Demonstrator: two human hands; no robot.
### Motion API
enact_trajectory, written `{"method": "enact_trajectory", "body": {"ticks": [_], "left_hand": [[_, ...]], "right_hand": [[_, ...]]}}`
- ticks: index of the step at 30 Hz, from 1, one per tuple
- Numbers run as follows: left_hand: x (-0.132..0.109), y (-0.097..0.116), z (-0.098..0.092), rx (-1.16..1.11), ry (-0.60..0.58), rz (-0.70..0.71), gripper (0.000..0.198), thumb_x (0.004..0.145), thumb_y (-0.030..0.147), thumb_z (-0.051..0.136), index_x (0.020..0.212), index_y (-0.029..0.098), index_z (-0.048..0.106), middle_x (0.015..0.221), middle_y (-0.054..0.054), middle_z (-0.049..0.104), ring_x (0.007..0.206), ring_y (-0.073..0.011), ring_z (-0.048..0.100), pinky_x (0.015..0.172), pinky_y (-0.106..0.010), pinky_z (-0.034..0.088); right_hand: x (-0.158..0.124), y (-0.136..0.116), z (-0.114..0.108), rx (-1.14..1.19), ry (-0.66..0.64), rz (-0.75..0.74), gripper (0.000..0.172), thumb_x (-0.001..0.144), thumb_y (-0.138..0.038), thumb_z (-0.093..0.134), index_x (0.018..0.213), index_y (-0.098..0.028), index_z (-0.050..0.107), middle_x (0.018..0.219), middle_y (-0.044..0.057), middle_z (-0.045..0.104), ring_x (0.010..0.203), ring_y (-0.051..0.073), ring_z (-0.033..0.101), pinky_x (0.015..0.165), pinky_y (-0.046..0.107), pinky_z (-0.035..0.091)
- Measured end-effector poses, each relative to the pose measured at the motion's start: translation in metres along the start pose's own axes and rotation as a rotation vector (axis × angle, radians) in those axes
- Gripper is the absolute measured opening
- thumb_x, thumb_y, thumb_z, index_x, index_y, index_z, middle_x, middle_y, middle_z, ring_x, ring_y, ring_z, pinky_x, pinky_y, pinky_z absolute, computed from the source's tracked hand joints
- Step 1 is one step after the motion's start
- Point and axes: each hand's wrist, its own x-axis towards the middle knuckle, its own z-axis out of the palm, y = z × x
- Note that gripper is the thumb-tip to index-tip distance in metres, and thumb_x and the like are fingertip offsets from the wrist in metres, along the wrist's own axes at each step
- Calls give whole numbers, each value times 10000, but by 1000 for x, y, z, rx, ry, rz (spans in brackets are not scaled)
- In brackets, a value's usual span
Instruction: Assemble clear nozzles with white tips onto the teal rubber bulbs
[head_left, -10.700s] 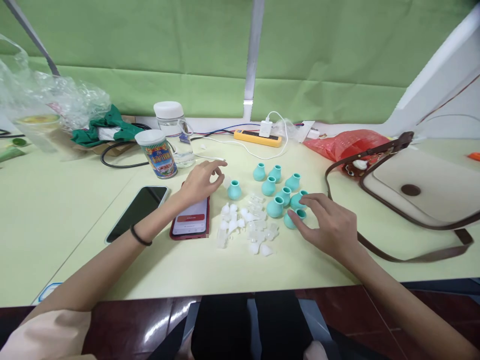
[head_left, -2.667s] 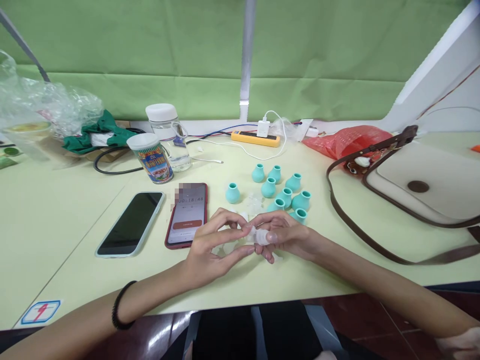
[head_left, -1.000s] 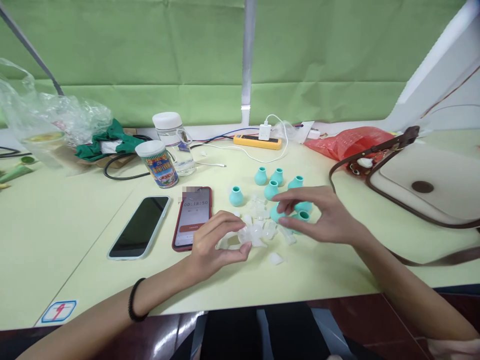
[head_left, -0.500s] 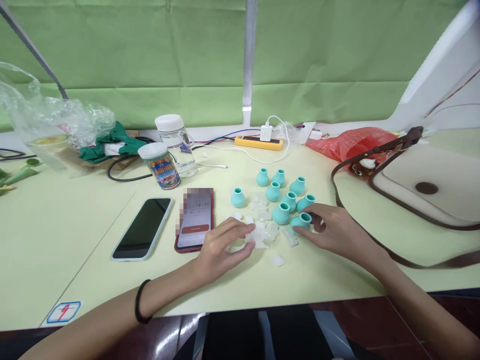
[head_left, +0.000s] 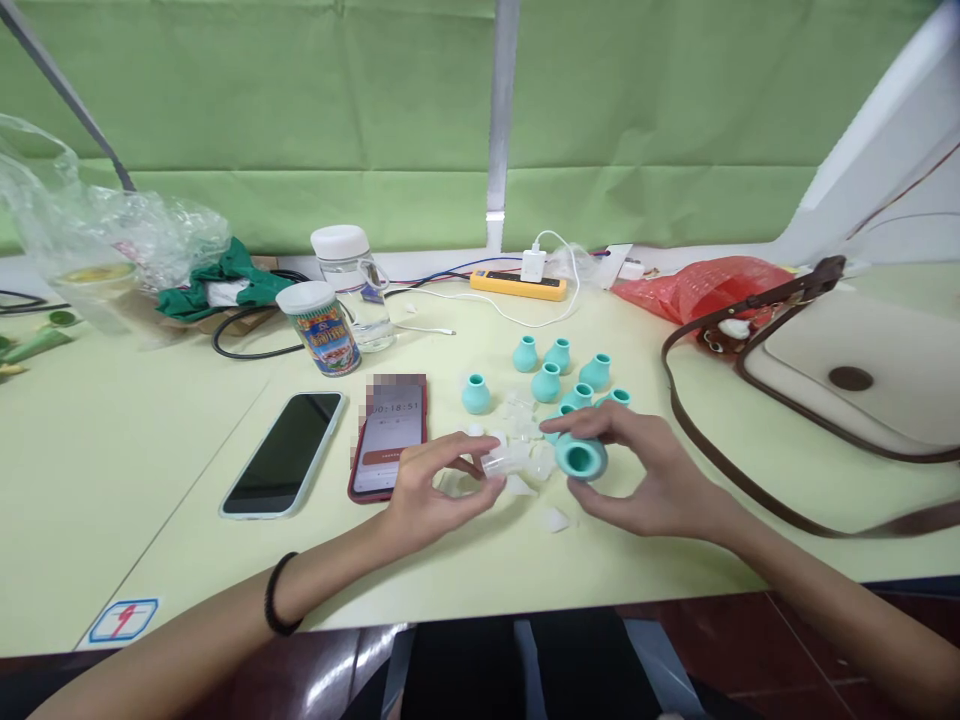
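Observation:
My right hand pinches a teal rubber bulb, its open mouth turned toward my left hand. My left hand pinches a small clear plastic piece a short way left of that mouth. Beneath both hands lies a scatter of several clear plastic pieces. Behind them several more teal bulbs stand on the pale green table. One teal bulb stands apart to the left.
A red-cased phone showing a timer and a dark-screened phone lie left of my hands. A printed can, a clear bottle, a yellow power strip, a red bag and a cream handbag are also on the table.
My right hand took a teal bulb from the group and lifted it toward my left hand. My left hand raised a clear piece off the pile to meet it.

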Motion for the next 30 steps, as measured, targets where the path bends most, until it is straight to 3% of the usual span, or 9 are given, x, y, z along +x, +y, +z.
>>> {"method": "enact_trajectory", "body": {"ticks": [5,11,16,21,24,30], "left_hand": [[-3,-4,1,-91,15,-134,345,689,94,596,1026,168,580,842,-63,649,691,-133,597,542,-236,539],[1,8,-2,-212,-110,-229,320,689,110,603,1005,163,599,820,-75,641,707,-143,591,550,-240,530],[3,10,-2,-263,-125,-346,274,671,148,616,944,140,613,847,-85,626,725,-149,575,573,-246,530],[5,9,-1,-474,-204,-605,285,641,206,653,908,121,598,768,-42,580,532,-77,517,462,-207,498],[9,9,-2,-595,-263,-710,299,644,225,654,908,110,575,708,-21,554,541,-83,518,456,-204,485],[12,9,-5,-508,-337,-803,329,667,246,639,963,118,574,677,-25,589,514,-81,549,457,-178,423]], "right_hand": [[1,11,21,-199,71,-163,311,618,-130,493,922,-182,451,780,46,579,707,174,557,611,296,448],[-9,16,34,-176,104,-135,336,603,-125,484,928,-184,423,781,46,563,672,161,559,578,271,449],[-12,15,41,-195,106,-114,323,628,-131,503,935,-182,415,776,38,568,647,143,558,560,249,447],[-13,17,45,-215,177,-190,275,668,-160,547,923,-176,446,749,33,588,642,132,567,541,227,448],[-13,18,46,-222,181,-203,261,685,-164,561,928,-174,468,742,38,599,638,134,572,531,229,449],[-14,18,48,-170,183,-189,226,680,-139,566,891,-171,491,712,32,594,625,128,563,539,233,450]]}}
